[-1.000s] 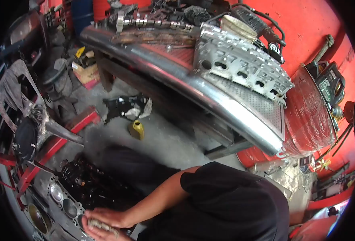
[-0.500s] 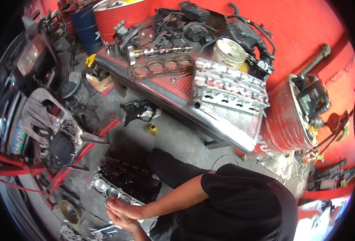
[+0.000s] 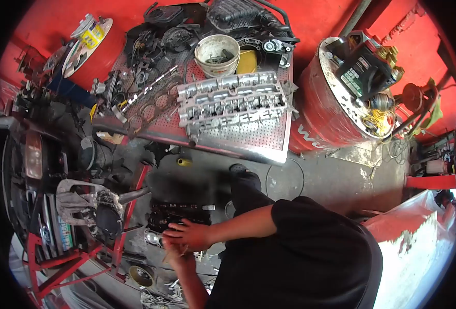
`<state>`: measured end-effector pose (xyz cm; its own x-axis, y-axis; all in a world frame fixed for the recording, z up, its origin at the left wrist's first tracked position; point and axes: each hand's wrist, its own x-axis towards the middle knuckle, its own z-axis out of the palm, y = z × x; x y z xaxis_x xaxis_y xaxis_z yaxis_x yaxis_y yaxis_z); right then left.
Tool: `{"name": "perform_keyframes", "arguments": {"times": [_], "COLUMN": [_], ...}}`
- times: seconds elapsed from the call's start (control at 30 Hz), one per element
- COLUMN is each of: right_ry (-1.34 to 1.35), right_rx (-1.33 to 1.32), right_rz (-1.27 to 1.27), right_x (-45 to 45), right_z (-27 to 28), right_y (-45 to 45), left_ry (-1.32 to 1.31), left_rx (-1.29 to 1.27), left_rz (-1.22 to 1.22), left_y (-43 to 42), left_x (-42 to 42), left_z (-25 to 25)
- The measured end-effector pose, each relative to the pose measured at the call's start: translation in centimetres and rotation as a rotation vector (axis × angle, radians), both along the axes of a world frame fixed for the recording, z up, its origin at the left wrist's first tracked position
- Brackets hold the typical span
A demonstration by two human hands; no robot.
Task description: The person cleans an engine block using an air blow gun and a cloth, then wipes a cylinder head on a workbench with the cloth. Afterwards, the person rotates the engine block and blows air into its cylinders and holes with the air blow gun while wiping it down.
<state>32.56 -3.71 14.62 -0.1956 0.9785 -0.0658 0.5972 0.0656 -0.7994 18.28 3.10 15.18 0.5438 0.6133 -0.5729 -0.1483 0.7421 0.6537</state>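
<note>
Both my hands are together over the engine block (image 3: 179, 212) on the floor. Its dark side faces up, and pale round piston tops (image 3: 153, 238) show at its lower left edge. My right hand (image 3: 191, 234) is laid across my left, its fingers stretched and apart. Beneath it, my left hand (image 3: 173, 251) points upward with its fingers partly covered, and those that show look spread. I can make out no tool in either hand. A black-shoed foot and trouser leg (image 3: 248, 190) stand beside the block.
A perforated metal table (image 3: 259, 140) holds a cylinder head (image 3: 233, 100), a camshaft (image 3: 148, 90), a white bucket (image 3: 216, 59) and engine parts. At right, a red drum (image 3: 315, 98) carries oil bottles (image 3: 367, 72). A red stand (image 3: 130, 216) and a car front (image 3: 34, 159) are left.
My view has swung, so the table sits higher and further left in it. My right hand's fingers have spread from lying close together over my left hand.
</note>
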Motion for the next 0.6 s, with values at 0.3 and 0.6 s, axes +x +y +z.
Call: {"name": "perform_keyframes", "arguments": {"times": [0.3,0.6], "right_ry": [0.603,-0.262], "right_rx": [-0.173,-0.389], "right_rz": [-0.626,-1.678], "right_x": [30.8,56.0], "right_z": [0.4,-14.7], "right_y": [-14.5,-29.7], "left_ry": [0.602,0.915], "left_rx": [0.712,0.452], "left_rz": [-0.677,-0.716], "left_y": [-4.8,-2.4], "left_x": [13.6,2.9], "left_z": [1.6,-5.2]}}
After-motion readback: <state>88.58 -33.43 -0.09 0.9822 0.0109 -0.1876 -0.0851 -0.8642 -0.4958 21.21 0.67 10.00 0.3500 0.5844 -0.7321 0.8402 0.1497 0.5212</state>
